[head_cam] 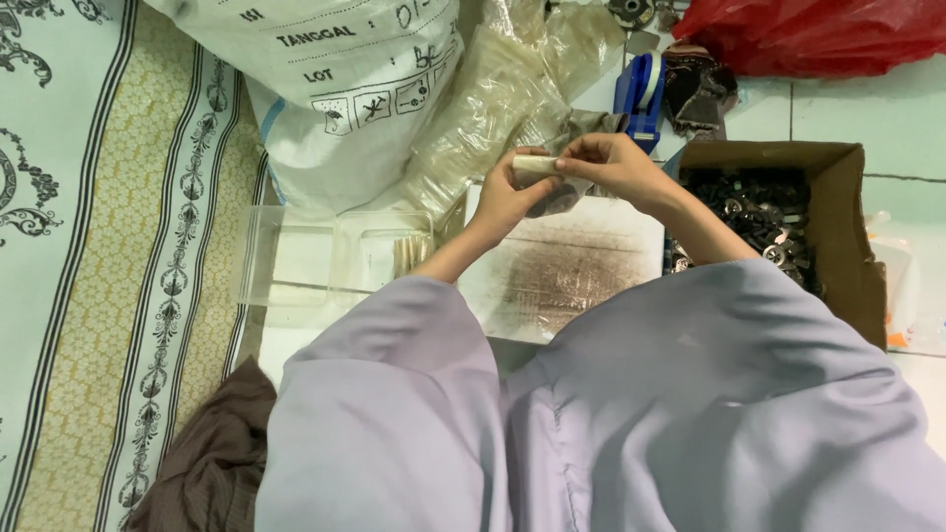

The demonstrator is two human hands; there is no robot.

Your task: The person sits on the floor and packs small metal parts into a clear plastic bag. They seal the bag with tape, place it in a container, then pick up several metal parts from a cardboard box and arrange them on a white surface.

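Both forearms reached forward out of wide lilac sleeves (611,414); the left hand (507,192) gripped one end of a small pale packet (533,166) and the right hand (611,163) pinched its other end from above (fingers curled down); below lay a stained white board (572,271); a clear plastic tray (296,261) sat left, a cardboard box (847,236) of dark metal parts right; beyond lay a white sack (325,79), clear bags (483,108), a blue tape dispenser (641,94) and a red bag (818,34) on tiled floor

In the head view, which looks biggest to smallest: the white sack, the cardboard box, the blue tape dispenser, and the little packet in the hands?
1. White sack
2. Cardboard box
3. Blue tape dispenser
4. Packet, pinched between left hand and right hand

The sack runs off frame, so it is bigger than it shows.
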